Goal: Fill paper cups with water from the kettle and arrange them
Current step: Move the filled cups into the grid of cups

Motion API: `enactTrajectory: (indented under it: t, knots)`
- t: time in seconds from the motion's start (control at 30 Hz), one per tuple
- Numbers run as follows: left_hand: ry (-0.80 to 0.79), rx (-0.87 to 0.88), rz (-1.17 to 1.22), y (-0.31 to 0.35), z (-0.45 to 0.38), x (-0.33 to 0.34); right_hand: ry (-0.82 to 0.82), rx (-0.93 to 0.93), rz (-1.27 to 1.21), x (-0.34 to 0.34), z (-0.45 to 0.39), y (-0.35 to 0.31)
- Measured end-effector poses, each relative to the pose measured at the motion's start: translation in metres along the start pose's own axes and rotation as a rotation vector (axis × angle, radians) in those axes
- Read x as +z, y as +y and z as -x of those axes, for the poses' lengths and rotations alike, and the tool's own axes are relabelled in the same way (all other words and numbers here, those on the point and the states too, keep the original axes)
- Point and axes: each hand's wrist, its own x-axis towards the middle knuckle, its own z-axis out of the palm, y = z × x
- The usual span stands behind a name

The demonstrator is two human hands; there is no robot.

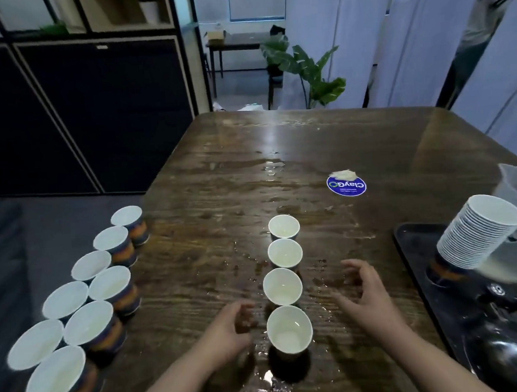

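While nine filled white paper cups with blue-orange walls (94, 289) crowd the wet dark wooden table's (206, 175) left edge, four more (285, 274) line its middle, flanked by the loosely spread, empty left hand (230, 328) and right hand (365, 292). Near the right edge, stacked ribbed empty cups (477, 237) and a glossy black kettle (507, 346) suggest filling remains.

"ClayGO" on blue round sticker (346, 184), upside down; smaller print illegible.

You're in an office break area, dark storage cabinets (96, 115), wooden table (218, 174), potted plant (308, 65), white curtains (362, 33)
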Motion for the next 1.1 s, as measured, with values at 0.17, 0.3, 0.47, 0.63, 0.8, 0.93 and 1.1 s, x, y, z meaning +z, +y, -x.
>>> enactTrajectory:
  t: [0.17, 0.3, 0.47, 0.63, 0.8, 0.93, 1.1]
  knots:
    - [-0.147, 0.066, -0.033, -0.004, 0.005, 0.024, -0.153, -0.012, 0.152, 0.028, -0.023, -0.024]
    - [-0.150, 0.085, 0.063, 0.005, 0.004, 0.034, -0.228, -0.008, 0.305, 0.043, -0.031, -0.047]
    - [-0.137, 0.098, 0.128, 0.011, -0.003, 0.045, -0.323, 0.009, 0.499, 0.055, -0.033, -0.063]
    - [-0.109, 0.086, 0.096, 0.011, -0.004, 0.049, -0.351, 0.034, 0.657, 0.063, -0.034, -0.069]
    - [-0.037, 0.052, 0.150, -0.007, 0.008, 0.026, -0.356, 0.080, 0.595, 0.072, -0.038, -0.071]
    - [0.055, 0.023, 0.173, -0.027, 0.019, -0.005, -0.331, 0.105, 0.513, 0.082, -0.037, -0.075]
    - [0.197, -0.036, 0.148, -0.047, 0.029, -0.045, -0.366, 0.116, 0.437, 0.097, -0.031, -0.078]
